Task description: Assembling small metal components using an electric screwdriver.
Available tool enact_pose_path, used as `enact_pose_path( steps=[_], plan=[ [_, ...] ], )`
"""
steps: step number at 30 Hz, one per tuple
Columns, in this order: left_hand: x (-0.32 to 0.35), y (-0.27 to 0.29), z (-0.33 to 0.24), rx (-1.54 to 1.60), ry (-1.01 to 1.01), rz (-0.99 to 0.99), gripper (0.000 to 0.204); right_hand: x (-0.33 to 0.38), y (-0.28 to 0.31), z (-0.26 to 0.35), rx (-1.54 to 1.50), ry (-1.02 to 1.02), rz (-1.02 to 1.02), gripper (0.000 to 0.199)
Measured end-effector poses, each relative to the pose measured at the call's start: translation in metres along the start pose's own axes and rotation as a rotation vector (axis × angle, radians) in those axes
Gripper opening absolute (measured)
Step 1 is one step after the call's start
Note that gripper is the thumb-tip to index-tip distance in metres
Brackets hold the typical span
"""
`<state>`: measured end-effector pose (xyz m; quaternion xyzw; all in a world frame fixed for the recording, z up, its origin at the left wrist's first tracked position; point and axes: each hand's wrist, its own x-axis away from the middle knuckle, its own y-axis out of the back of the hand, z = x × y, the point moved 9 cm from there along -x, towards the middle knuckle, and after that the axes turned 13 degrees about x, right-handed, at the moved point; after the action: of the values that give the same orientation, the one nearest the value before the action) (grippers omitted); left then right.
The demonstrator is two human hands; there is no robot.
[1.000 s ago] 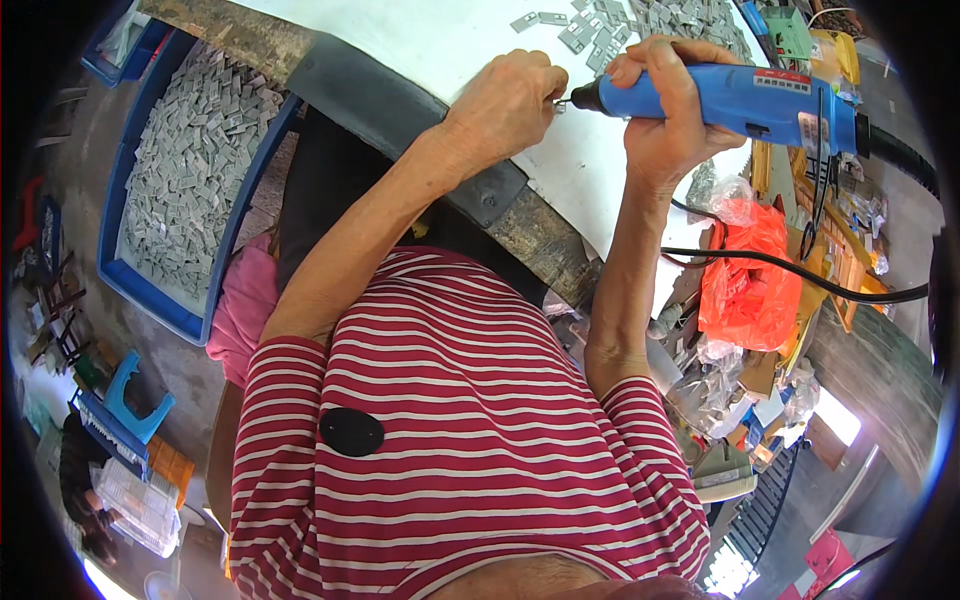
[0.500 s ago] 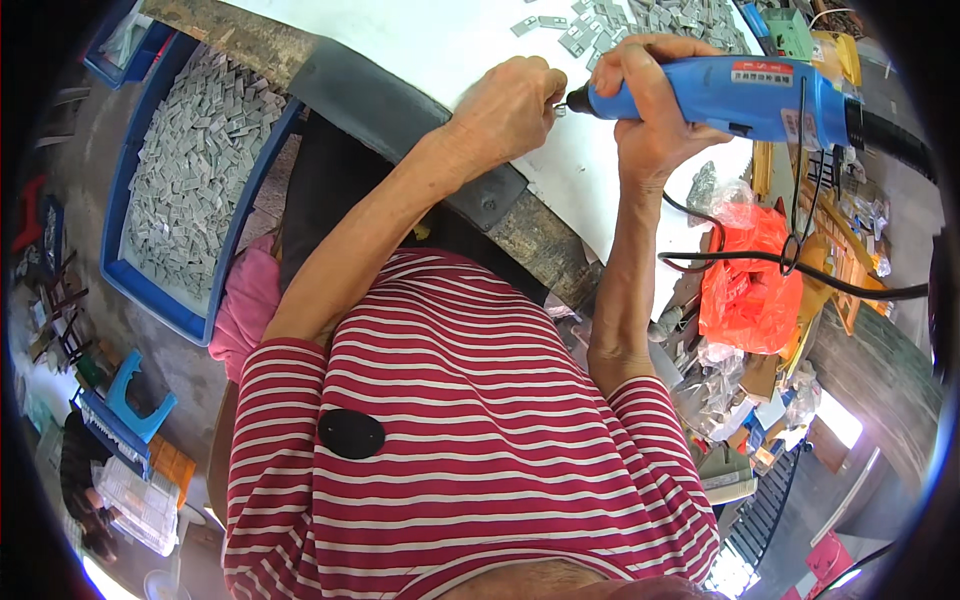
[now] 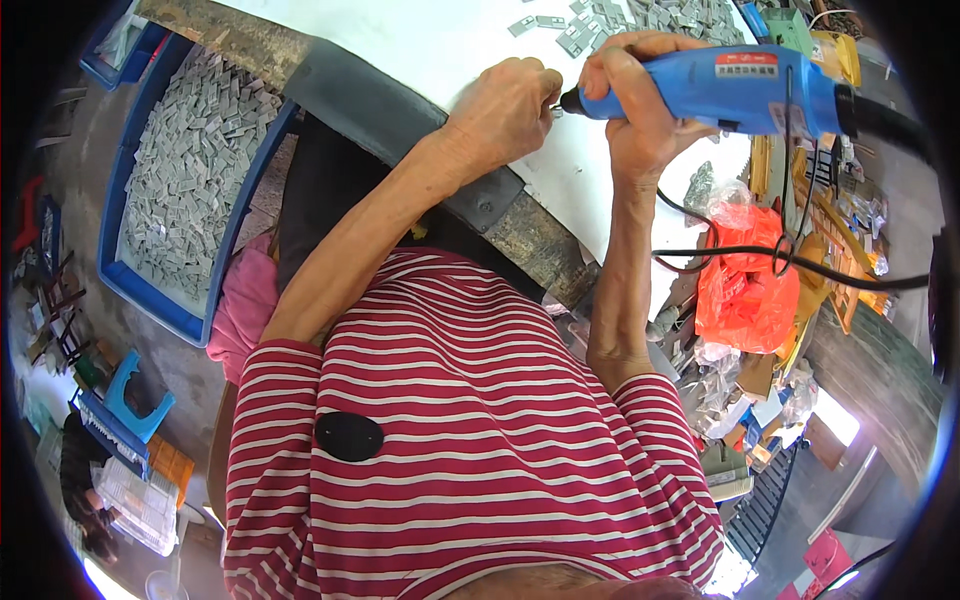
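Observation:
My right hand (image 3: 640, 110) is wrapped round a blue electric screwdriver (image 3: 720, 88), held sideways above the white tabletop (image 3: 590, 190). Its black nose points left, toward my left hand (image 3: 505, 112). The fingers of my left hand are closed in a pinch just beside the driver's tip. Between the two, a small shiny metal part (image 3: 557, 112) shows, mostly hidden by the fingers. Beyond my hands, several small flat grey metal pieces (image 3: 590, 32) lie loose on the white surface.
At the left stands a blue bin (image 3: 112, 235) full of similar grey pieces. The worn table edge (image 3: 375, 110) runs in front of my body. A black cable (image 3: 850, 278) crosses on the right by a red plastic bag (image 3: 745, 290). A blue stool (image 3: 135, 400) stands lower left.
The screwdriver and my right hand have shifted slightly left and tilted a little, its rear end lower. My left hand keeps its pinch almost in place.

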<state>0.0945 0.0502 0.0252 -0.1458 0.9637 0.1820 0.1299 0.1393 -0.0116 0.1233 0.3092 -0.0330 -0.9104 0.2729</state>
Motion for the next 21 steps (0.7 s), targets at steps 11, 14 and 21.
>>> enact_pose_path(
  steps=[11, 14, 21],
  plan=[
    [0.003, 0.000, -0.008, -0.057, -0.068, -0.034, 0.005, 0.006, 0.002, 0.005, -0.254, 0.038, 0.077, 0.016],
    [0.002, -0.004, -0.006, -0.068, -0.071, -0.004, 0.005, 0.009, 0.008, 0.004, -0.155, 0.030, 0.078, 0.016],
    [0.005, -0.005, -0.005, -0.128, -0.135, -0.005, 0.013, 0.003, 0.025, 0.023, -0.417, 0.035, 0.040, 0.020]
  ],
)
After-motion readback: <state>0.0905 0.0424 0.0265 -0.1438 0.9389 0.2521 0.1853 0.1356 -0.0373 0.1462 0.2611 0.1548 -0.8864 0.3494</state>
